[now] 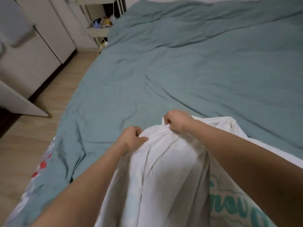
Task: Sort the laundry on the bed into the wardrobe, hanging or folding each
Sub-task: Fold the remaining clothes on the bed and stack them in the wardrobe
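Observation:
A white garment [165, 169] with teal lettering near its lower right hangs from both my hands over the near part of the bed [188, 71]. My left hand [132, 138] pinches its top edge on the left. My right hand [177, 120] grips the same edge a little farther away and to the right. The cloth drapes down toward me between my forearms, and part of it lies on the teal bed cover behind my right arm. The wardrobe [37, 41] stands along the left wall with pale doors.
A strip of wooden floor [32, 128] runs between the bed and the wardrobe. One pale door [21, 102] juts out open at the left. A white shelf cart [100, 28] with small items stands at the bed's far left corner.

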`<state>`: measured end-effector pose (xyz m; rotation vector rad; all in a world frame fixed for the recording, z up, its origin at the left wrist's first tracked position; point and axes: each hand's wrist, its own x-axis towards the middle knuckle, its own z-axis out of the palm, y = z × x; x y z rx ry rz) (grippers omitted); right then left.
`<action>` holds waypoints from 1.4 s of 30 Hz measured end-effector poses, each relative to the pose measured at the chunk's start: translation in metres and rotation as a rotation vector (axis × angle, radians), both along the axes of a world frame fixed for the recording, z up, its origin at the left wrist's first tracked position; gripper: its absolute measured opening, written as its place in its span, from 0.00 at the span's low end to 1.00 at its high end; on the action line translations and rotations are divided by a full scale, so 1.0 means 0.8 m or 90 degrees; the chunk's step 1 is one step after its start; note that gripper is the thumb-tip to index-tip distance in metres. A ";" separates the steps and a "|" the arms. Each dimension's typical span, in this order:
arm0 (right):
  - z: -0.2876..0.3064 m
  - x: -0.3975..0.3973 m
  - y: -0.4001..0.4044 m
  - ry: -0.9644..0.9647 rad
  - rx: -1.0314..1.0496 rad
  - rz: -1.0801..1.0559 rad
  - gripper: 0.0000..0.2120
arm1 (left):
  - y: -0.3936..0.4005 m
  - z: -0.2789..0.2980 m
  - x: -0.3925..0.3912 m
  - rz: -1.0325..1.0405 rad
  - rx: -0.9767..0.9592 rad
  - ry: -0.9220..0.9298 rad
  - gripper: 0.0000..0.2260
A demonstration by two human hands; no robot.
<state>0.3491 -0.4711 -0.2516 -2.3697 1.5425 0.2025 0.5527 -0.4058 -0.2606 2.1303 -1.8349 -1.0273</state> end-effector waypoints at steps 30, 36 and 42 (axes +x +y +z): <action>0.025 -0.083 -0.002 -0.377 0.168 -0.574 0.12 | 0.022 0.029 -0.132 -0.036 -0.204 0.158 0.06; -0.001 -0.064 0.001 -0.426 0.254 -0.601 0.18 | -0.014 -0.003 -0.093 -0.019 -0.104 0.034 0.24; -0.019 -0.048 -0.017 -0.388 0.019 -0.506 0.12 | 0.019 -0.023 -0.103 -0.149 -0.040 0.090 0.41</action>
